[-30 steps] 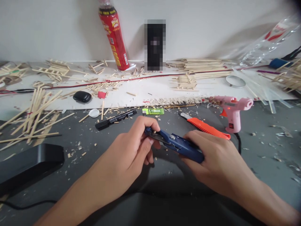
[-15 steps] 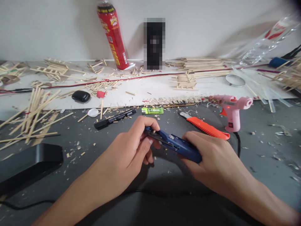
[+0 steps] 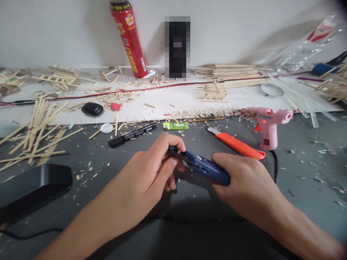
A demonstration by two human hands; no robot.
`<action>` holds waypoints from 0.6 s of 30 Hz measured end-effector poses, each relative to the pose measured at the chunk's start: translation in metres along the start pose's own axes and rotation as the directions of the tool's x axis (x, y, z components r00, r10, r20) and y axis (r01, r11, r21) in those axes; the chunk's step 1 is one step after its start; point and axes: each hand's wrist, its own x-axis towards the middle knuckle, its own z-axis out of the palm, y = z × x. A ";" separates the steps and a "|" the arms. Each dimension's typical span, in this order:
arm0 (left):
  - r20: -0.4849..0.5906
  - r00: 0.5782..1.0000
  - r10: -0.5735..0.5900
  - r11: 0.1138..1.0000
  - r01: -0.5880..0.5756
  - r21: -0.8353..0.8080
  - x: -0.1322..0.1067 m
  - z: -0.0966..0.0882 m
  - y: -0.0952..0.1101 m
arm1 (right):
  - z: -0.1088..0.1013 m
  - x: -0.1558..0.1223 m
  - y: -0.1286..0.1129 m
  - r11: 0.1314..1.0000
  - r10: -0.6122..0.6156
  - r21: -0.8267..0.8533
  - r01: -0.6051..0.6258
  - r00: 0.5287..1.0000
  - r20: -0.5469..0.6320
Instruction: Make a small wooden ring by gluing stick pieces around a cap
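A pair of blue-handled cutters (image 3: pixel 213 169) lies slantwise in the air over the dark tabletop, its jaws toward the left. My right hand (image 3: pixel 241 177) is wrapped round the handles, which are squeezed together. At the jaw end, my left hand (image 3: pixel 157 169) is closed, index finger over the top and thumb below. A small pale piece of wooden stick (image 3: pixel 179 152) shows by the jaws at those fingertips; most of it is hidden. Beyond my hands lie a green lighter (image 3: pixel 175 126), a black marker (image 3: pixel 132 134) and an orange utility knife (image 3: pixel 238 144).
A pink glue gun (image 3: pixel 269 126) stands at right, its cord trailing. Wooden sticks (image 3: pixel 38 133) are heaped at left, above a black box-like object (image 3: pixel 38 184). Along the wall are a red bottle (image 3: pixel 128 39), a clear bottle (image 3: pixel 306 47) and stick bundles (image 3: pixel 233 74). Wood scraps litter the tabletop.
The background has shifted slightly up in view. The cutters' handle end sits a touch further left; both hands keep nearly the same hold.
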 end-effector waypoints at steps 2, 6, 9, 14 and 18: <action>0.002 1.000 -0.011 1.000 0.011 -0.013 0.000 0.000 0.000 | 0.001 0.000 -0.001 1.000 0.015 -0.020 -0.015 1.000 0.014; 0.024 0.999 -0.037 0.998 0.038 -0.053 0.000 -0.001 -0.001 | 0.003 -0.002 -0.001 0.998 0.009 -0.063 -0.010 1.000 -0.014; 0.030 0.998 -0.063 0.997 0.065 -0.047 0.003 -0.001 -0.004 | 0.006 -0.001 0.000 0.994 -0.032 -0.106 0.025 0.998 -0.061; 0.047 0.994 -0.100 0.994 0.098 0.057 0.005 -0.004 -0.008 | 0.002 -0.002 0.002 0.984 -0.069 -0.173 0.044 0.988 -0.140; 0.088 0.990 -0.107 0.985 0.093 0.143 0.001 -0.009 -0.007 | -0.004 -0.003 0.005 0.978 -0.088 -0.201 0.057 0.985 -0.151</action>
